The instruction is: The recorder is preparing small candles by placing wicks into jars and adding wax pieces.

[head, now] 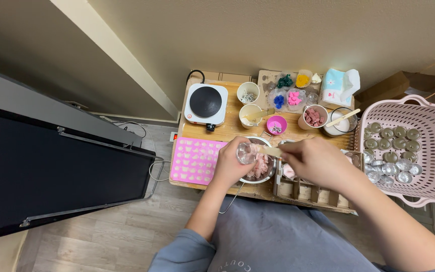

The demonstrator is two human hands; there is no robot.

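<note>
A pale blue tissue pack (339, 85) sits upper right of centre on the tabletop (227, 132). At centre, left hand (231, 162) fingers wrap a clear cup (245, 152) over the metal bowl (261, 166); right hand (314, 160) fingers pinch a wooden stick (269, 150) into it.

you are sitting in a home room turned into a small craft corner, with a plain beige wall (278, 35), wood-look floor (101, 236) and a dark flat screen (51, 171) leaning at your left. in front of you a low wooden table (227, 130) carries a small electric hot plate (206, 103), a pink silicone mould (196, 161), cups of coloured bits (294, 97) and a tissue pack (339, 85). a pink laundry basket (429, 146) of small metal tins (391, 146) stands at your right.
</note>
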